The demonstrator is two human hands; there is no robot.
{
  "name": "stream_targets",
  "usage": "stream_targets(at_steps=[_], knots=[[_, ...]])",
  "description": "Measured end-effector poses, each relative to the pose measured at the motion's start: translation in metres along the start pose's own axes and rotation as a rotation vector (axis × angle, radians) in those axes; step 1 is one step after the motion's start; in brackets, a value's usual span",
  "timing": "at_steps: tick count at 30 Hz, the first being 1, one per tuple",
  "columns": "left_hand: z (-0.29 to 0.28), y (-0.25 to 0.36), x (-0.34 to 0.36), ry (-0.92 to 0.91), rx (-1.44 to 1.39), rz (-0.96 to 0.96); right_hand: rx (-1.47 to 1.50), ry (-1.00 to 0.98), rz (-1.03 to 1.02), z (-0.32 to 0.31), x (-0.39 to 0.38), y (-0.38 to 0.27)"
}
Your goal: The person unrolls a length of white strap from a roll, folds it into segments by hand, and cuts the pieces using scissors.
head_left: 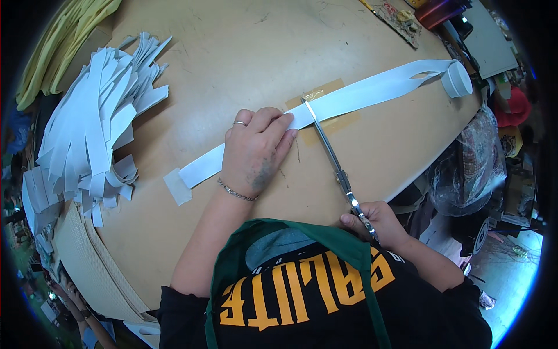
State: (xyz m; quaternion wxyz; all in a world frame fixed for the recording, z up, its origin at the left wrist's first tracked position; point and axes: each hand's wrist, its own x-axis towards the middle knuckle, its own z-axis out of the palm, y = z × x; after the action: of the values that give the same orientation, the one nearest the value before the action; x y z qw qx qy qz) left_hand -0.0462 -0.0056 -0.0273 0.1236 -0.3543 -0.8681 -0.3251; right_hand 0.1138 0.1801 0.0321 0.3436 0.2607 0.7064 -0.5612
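Tan table (pixel 232 52): left hand (pixel 256 152) pins white strip (pixel 360 96); right hand (pixel 378 224) holds scissors (pixel 331 152).

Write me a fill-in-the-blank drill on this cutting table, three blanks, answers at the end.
1. The left hand presses flat on a white ____ that runs across the table.
2. The right hand holds a pair of ____ whose blades reach the strip over the brown tape patch.
3. The pile of cut strips lies on the person's ____ side.

Missing words: strip; scissors; left
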Motion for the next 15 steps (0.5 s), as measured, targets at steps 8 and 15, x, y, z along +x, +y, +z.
stream_targets(at_steps=[8,15], knots=[[0.003,-0.001,0.000,0.035,-0.014,0.019,0.100,-0.190,-0.237,-0.027,-0.007,0.019],[0.002,0.004,0.000,-0.027,0.126,0.025,-0.007,-0.141,-0.495,-0.097,-0.009,-0.042]])
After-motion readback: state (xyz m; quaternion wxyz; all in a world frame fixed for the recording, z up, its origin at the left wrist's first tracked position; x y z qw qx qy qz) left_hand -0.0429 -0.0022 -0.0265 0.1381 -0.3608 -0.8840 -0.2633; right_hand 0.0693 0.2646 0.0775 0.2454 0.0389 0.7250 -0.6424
